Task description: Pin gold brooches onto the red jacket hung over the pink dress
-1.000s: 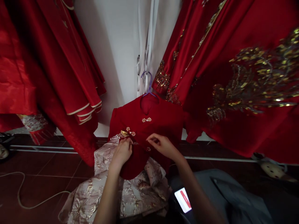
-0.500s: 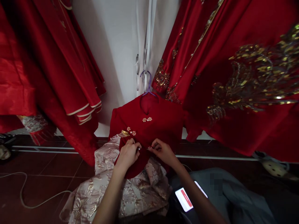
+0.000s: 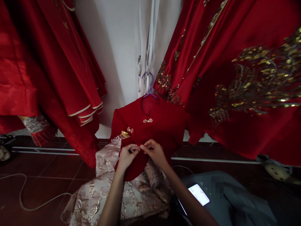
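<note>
A red top (image 3: 169, 125) with a notched round neck hangs before me on a purple hanger (image 3: 150, 84). My left hand (image 3: 127, 156) and my right hand (image 3: 155, 153) meet at its lower front, fingertips pinched together. Between them is a small beaded clasp (image 3: 139, 147), mostly covered by the fingers; whether its halves are joined I cannot tell. One flower-shaped pearl clasp (image 3: 148, 120) sits below the neckline, another clasp (image 3: 130, 129) to the left. Beside that one, a gold fan ornament (image 3: 125, 134) with beaded strands is attached.
Pale pink-gold brocade fabric (image 3: 94, 194) spreads under my forearms. Red garments (image 3: 77, 78) hang at left, and a sequined red garment (image 3: 235, 131) at right. A lit phone (image 3: 198, 195) lies on grey cloth (image 3: 225, 188) at lower right. A white cable (image 3: 23, 201) crosses the floor.
My right hand has moved left until its fingertips meet those of my left hand. The beaded pieces, earlier apart, are now together between the fingers. A phone's lit screen shows different content.
</note>
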Tool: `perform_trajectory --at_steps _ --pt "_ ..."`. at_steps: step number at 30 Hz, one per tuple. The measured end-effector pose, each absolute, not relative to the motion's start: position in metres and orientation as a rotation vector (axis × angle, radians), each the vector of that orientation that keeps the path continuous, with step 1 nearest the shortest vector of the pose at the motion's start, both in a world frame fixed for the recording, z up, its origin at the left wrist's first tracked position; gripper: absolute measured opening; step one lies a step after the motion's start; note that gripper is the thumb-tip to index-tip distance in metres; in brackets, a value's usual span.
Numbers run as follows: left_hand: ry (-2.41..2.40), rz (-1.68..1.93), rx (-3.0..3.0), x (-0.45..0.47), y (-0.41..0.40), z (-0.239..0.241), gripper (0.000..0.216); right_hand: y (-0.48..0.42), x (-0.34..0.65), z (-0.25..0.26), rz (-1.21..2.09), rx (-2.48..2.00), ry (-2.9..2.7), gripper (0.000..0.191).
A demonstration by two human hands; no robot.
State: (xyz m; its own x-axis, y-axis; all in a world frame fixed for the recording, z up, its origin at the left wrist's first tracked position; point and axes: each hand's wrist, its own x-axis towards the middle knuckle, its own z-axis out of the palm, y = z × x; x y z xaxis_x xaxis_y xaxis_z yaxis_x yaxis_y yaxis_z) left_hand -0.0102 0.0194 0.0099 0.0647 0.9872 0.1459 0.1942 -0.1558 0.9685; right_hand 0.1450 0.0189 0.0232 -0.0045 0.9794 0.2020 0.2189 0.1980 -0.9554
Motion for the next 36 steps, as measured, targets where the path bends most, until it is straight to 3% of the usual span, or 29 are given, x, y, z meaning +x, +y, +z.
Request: perform_trajectory --at_steps 11,20,26,29,36 --pt "1.167 1.246 1.289 -0.013 0.019 0.007 0.023 0.006 0.122 0.005 0.51 -1.271 -1.482 0.016" --pt "1.181 1.121 1.492 -0.022 0.022 0.004 0.019 0.005 0.118 -0.012 0.555 -1.218 -1.429 0.017" --pt "1.236 1.44 1.47 -0.019 0.013 -0.001 0.022 0.012 0.136 0.008 0.733 -1.176 -1.308 0.031" --pt "1.303 1.531 1.505 -0.016 0.006 -0.001 0.016 0.011 0.147 0.023 0.69 -1.147 -1.239 0.026" --pt "1.337 1.339 1.852 -0.011 -0.003 0.014 0.015 -0.003 0.14 0.022 0.541 -1.238 -1.394 0.014"
